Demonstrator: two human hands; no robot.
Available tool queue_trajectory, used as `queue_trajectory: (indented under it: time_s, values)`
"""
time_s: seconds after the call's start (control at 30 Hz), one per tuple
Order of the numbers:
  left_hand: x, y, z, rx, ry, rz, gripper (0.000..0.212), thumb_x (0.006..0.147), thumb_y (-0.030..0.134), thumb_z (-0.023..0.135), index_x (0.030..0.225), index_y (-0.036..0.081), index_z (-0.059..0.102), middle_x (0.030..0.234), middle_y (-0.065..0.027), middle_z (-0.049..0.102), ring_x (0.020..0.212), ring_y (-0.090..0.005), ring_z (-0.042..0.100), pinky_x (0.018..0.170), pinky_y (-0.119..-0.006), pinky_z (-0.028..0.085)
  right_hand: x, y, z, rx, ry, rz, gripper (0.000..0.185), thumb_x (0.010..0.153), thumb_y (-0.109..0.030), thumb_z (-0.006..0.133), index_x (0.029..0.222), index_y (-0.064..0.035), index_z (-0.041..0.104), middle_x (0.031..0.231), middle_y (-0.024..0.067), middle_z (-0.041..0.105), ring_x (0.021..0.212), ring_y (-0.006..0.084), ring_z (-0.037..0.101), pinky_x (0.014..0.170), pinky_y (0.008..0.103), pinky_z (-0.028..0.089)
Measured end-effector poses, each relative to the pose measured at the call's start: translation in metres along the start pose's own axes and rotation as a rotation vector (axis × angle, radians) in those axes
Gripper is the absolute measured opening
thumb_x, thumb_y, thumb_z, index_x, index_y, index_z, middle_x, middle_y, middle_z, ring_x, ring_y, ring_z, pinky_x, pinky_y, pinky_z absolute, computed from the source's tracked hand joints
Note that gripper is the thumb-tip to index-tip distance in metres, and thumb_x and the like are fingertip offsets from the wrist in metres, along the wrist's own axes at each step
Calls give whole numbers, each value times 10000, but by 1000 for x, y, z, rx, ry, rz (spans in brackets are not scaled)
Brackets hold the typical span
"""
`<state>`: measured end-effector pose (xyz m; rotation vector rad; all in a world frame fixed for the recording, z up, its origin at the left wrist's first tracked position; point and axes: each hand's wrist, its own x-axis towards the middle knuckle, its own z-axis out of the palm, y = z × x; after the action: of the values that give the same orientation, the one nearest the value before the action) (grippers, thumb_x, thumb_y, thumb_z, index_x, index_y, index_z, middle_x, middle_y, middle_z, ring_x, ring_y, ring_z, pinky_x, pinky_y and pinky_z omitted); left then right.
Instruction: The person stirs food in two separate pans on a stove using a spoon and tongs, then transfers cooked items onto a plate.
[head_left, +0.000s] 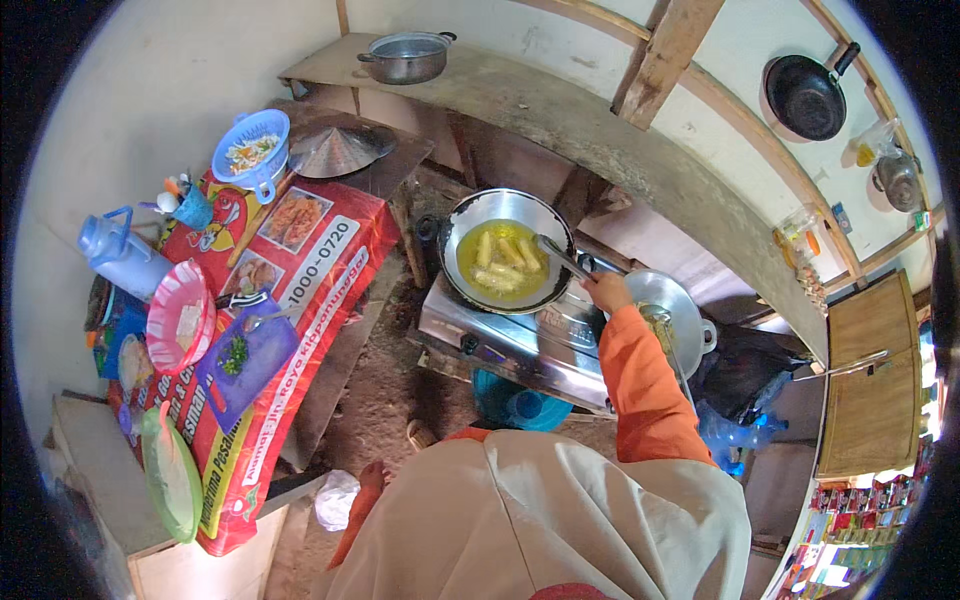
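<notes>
My right hand (610, 292) grips the handle of a metal cooking utensil (561, 255). Its far end reaches over the rim of a wok (506, 202), near the food. Several long, pale yellow pieces of food (499, 262) lie in bubbling yellow oil. The wok sits on the left side of a metal gas stove (480, 322). On the stove's right side stands an aluminium pan (660, 289), with a ladle (664, 322) in it, partly behind my right sleeve. My left hand (373, 475) hangs low beside my body; its fingers are too small to read.
To the left, a table under a red printed banner (330, 247) carries a purple cutting board (255, 345) with chopped greens, a pink basket (180, 315), a blue colander (251, 146) and a thermos (124, 255). A teal basin (517, 401) stands below the stove. A long ledge (540, 120) runs behind.
</notes>
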<state>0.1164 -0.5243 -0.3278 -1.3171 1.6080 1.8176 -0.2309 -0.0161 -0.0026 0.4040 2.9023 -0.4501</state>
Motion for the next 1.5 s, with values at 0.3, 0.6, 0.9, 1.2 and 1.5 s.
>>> queue_trajectory:
  time_s: [0.3, 0.6, 0.9, 1.2, 1.5]
  values:
    - [37, -42, -28, 71, -89, 77, 447, 804, 358, 521, 1101, 31, 449, 978, -89, 540, 822, -212, 563, 607, -330, 454, -48, -20, -19, -214, 12, -69, 325, 753, -373, 511, 926, -111, 593, 874, 160, 587, 825, 327, 564, 709, 424, 444]
    - [10, -6, -10, 110, -57, 5, 452, 815, 371, 493, 1095, 18, 455, 982, -120, 544, 798, -217, 577, 609, -313, 460, -69, -44, -28, -254, 199, -146, 319, 742, -331, 543, 837, -26, 550, 762, 195, 586, 737, 346, 572, 638, 439, 453]
    - [-11, 15, -18, 260, -77, 278, 434, 776, 386, 531, 1051, 52, 509, 833, -89, 590, 660, -180, 563, 520, -308, 433, -48, -12, 3, -329, 504, -423, 265, 727, -307, 559, 814, -58, 525, 684, 168, 552, 619, 353, 550, 519, 453, 439]
    - [-37, 0, -39, 167, 189, 27, 490, 746, 463, 527, 986, 38, 565, 787, -104, 610, 635, -201, 557, 566, -342, 448, -78, -58, 13, -294, 252, -254, 345, 773, -344, 489, 840, -7, 524, 778, 217, 578, 721, 396, 544, 617, 462, 427]
    - [-62, 0, -74, 171, 280, -16, 501, 746, 469, 530, 1015, 47, 559, 820, -117, 616, 721, -205, 591, 655, -355, 452, -101, -89, 23, -82, 319, -162, 431, 777, -388, 497, 885, 30, 500, 832, 262, 550, 800, 427, 511, 664, 472, 395]
